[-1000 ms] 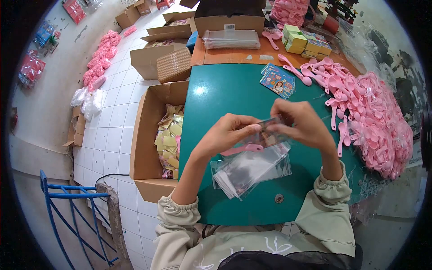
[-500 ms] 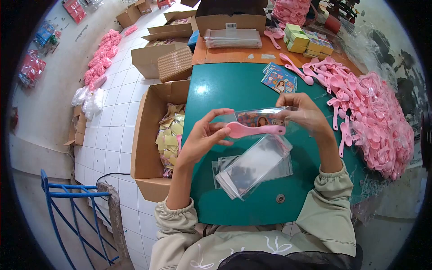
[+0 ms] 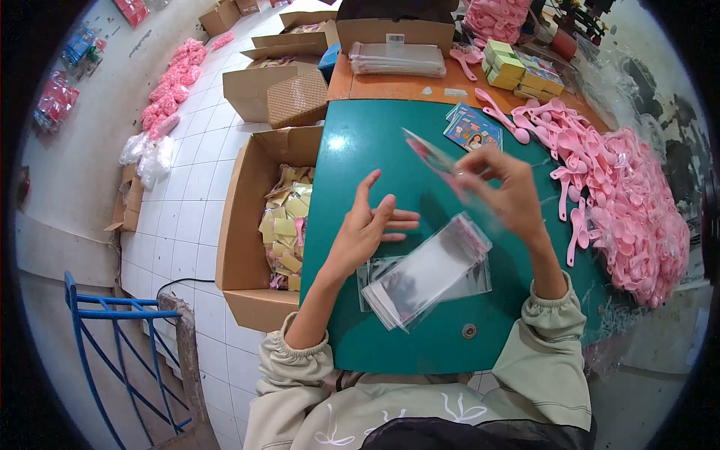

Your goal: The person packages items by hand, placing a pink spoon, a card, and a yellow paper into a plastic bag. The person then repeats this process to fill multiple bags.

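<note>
My right hand (image 3: 499, 187) is closed on a clear plastic packet (image 3: 435, 157) with something pink and a printed card inside; the packet is tilted and blurred. My left hand (image 3: 371, 229) holds nothing, its fingers spread, left of the packet. Below the hands, a stack of clear plastic sleeves (image 3: 427, 274) lies on the green table (image 3: 405, 352). Several printed cards (image 3: 474, 129) rest beyond my right hand. A large heap of pink spoons (image 3: 630, 202) covers the table's right side.
An open carton (image 3: 236, 240) with yellow-card packets stands left of the table. At the back are more plastic sleeves (image 3: 397, 60), yellow-green card stacks (image 3: 506, 64) and a brown box (image 3: 394, 34). A blue metal rack (image 3: 124, 315) stands at lower left.
My left hand has let go of the pink spoon and its fingers have spread. The packet in my right hand has turned from level to steeply tilted. The view has shifted slightly.
</note>
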Demonstrator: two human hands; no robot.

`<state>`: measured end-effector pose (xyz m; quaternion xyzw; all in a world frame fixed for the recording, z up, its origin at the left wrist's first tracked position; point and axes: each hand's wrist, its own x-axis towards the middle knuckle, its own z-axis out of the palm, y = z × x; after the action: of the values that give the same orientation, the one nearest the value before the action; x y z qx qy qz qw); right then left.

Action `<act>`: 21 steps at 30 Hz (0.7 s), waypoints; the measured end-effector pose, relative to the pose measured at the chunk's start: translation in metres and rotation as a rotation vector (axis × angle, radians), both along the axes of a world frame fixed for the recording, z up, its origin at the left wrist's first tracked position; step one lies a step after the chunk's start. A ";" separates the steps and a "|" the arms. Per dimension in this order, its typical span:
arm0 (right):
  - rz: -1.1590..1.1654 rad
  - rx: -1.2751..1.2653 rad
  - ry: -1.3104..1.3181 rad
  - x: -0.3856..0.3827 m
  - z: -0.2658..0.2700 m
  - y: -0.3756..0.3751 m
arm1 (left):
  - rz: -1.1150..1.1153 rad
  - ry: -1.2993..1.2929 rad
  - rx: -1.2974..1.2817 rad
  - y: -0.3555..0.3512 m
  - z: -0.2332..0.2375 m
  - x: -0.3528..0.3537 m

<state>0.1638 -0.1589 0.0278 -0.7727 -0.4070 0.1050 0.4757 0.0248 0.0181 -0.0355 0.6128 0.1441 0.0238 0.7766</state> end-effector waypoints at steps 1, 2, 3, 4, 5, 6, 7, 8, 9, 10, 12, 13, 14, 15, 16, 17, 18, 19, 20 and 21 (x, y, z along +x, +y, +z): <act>0.129 -0.021 -0.048 -0.006 0.001 0.003 | -0.031 0.030 -0.065 -0.001 0.004 -0.001; 0.257 -0.042 -0.094 -0.008 0.001 0.004 | -0.063 0.061 -0.130 -0.002 0.009 -0.002; 0.416 -0.057 -0.167 -0.006 -0.007 0.005 | -0.095 0.093 -0.195 -0.003 0.011 -0.003; 0.417 -0.103 -0.171 -0.008 -0.011 0.006 | -0.122 0.102 -0.151 -0.003 0.009 -0.004; 0.420 -0.150 -0.175 -0.012 -0.015 0.006 | -0.149 0.110 -0.108 -0.003 0.007 -0.005; 0.423 -0.198 -0.180 -0.015 -0.018 0.007 | -0.176 0.118 -0.066 -0.003 0.004 -0.006; 0.438 -0.235 -0.185 -0.016 -0.021 0.007 | -0.192 0.113 -0.042 -0.003 0.001 -0.006; 0.428 -0.234 -0.180 -0.018 -0.024 0.008 | -0.208 0.107 -0.018 -0.003 -0.002 -0.007; 0.417 -0.232 -0.176 -0.021 -0.029 0.010 | -0.224 0.101 0.007 -0.003 -0.003 -0.007; 0.408 -0.231 -0.172 -0.024 -0.033 0.012 | -0.236 0.111 0.004 -0.003 -0.003 -0.008; 0.419 -0.209 -0.149 -0.027 -0.041 0.015 | -0.262 0.135 -0.001 -0.001 -0.001 -0.011; 0.423 -0.199 -0.138 -0.029 -0.043 0.016 | -0.261 0.134 -0.015 0.000 0.001 -0.012; 0.425 -0.178 -0.127 -0.031 -0.044 0.018 | -0.259 0.134 -0.031 0.000 0.003 -0.013; 0.429 -0.158 -0.116 -0.033 -0.044 0.019 | -0.257 0.133 -0.048 -0.001 0.003 -0.015; 0.433 -0.137 -0.105 -0.034 -0.044 0.020 | -0.264 0.115 -0.021 0.000 0.000 -0.016; 0.439 -0.144 -0.091 -0.034 -0.044 0.020 | -0.271 0.097 0.006 0.000 -0.005 -0.016; 0.446 -0.151 -0.077 -0.034 -0.044 0.021 | -0.278 0.078 0.032 0.000 -0.008 -0.016; 0.452 -0.158 -0.062 -0.034 -0.044 0.021 | -0.276 0.075 0.036 -0.001 -0.006 -0.017; 0.453 -0.153 -0.045 -0.034 -0.045 0.021 | -0.273 0.073 0.040 -0.004 -0.003 -0.017; 0.454 -0.149 -0.029 -0.032 -0.045 0.020 | -0.270 0.069 0.044 -0.005 -0.001 -0.017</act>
<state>0.1320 -0.1388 -0.0168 -0.6955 -0.5684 0.2277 0.3758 0.0073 0.0133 -0.0364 0.6438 0.0863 -0.0988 0.7538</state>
